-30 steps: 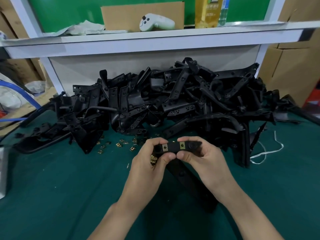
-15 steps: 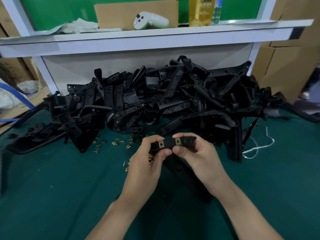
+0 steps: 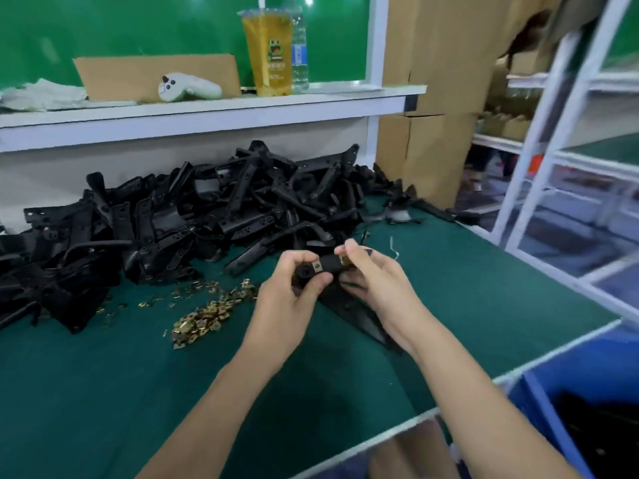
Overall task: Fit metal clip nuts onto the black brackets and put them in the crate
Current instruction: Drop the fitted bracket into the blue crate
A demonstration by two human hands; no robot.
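Left hand [image 3: 294, 295], right hand [image 3: 377, 288] still gripping bracket [image 3: 332, 263], crate [image 3: 532, 406] newly in view

Bracket pile [image 3: 207, 216] lies behind loose clip nuts [image 3: 204, 318] on the table [image 3: 103, 392]; crate [image 3: 539, 402] at right.

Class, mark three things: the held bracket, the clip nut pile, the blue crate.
held bracket [image 3: 330, 264]: head view, black middle between its clips.
clip nut pile [image 3: 202, 319]: head view, heap's centre.
blue crate [image 3: 581, 368]: head view, blue wall.

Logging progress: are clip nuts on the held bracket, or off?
On. Two brass clip nuts sit on the bracket, gripped by the left hand and right hand.
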